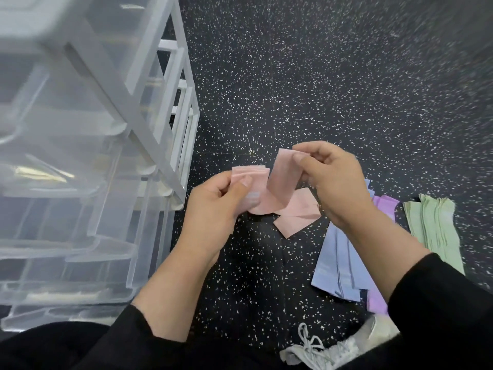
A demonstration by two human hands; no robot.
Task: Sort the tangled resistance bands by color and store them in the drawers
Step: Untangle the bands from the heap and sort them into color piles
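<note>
drawers (66, 182) stand left; bands (344, 263) lie right on the floor (293, 89).

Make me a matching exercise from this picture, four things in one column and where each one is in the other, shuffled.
Things:
1. pink bands
2. green bands
3. blue bands
4. drawer unit

Places:
A. on the floor, far right
B. far left
C. held in both hands
D. on the floor, under the right forearm

Pairs: 1-C, 2-A, 3-D, 4-B
</note>
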